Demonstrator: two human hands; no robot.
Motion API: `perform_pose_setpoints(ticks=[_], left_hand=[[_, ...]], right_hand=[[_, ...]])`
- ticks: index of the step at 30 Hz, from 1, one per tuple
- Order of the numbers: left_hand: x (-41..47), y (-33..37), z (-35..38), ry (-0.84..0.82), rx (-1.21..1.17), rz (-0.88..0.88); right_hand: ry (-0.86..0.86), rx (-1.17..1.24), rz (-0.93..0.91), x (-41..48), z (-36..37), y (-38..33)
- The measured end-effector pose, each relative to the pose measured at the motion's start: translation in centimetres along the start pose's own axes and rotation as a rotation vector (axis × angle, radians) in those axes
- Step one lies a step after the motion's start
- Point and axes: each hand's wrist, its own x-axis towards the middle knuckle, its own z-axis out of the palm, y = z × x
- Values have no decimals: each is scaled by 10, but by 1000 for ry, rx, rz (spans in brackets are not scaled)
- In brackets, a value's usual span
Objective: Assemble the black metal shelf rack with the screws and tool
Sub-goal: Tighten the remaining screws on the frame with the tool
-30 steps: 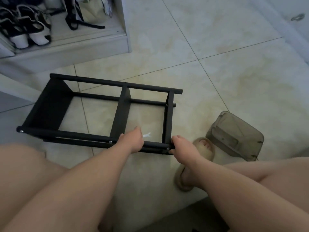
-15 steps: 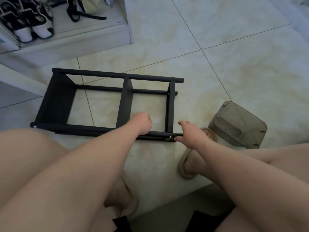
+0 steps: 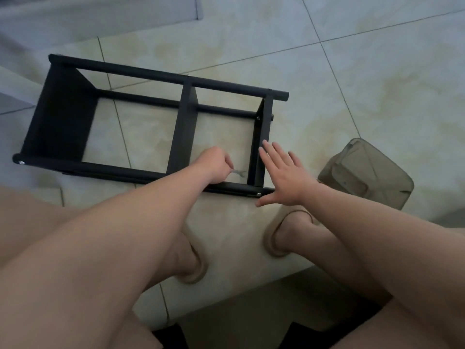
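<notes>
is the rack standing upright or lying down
Lying down: the black shelf rack has its long poles flat along the tiled floor, shelf panels on edge.

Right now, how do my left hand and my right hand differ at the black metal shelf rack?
The left hand is curled, pinching a small silvery wrench; the right hand is flat, fingers spread, holding nothing. The left hand is over the end bay of the black metal shelf rack; the right hand is outside, beside its end panel. Both are near the rack's nearest corner.
</notes>
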Motion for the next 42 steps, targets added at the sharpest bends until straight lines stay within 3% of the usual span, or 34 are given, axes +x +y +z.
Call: perform_pose_setpoints(ticks=[15, 26, 29, 33, 42], left_hand=[[60, -9, 20, -245, -144, -60], [65, -4, 29, -511, -659, -210], [68, -3, 30, -499, -784, -259], [69, -2, 33, -373, -727, -220], [71, 2, 36, -281, -739, -224]], right_hand=[[182, -92, -173, 29, 30, 23], [309, -15, -214, 36, 43, 25], [333, 5, -221, 37, 45, 25], [341, 1, -222, 37, 45, 26], [347, 7, -223, 38, 47, 27]])
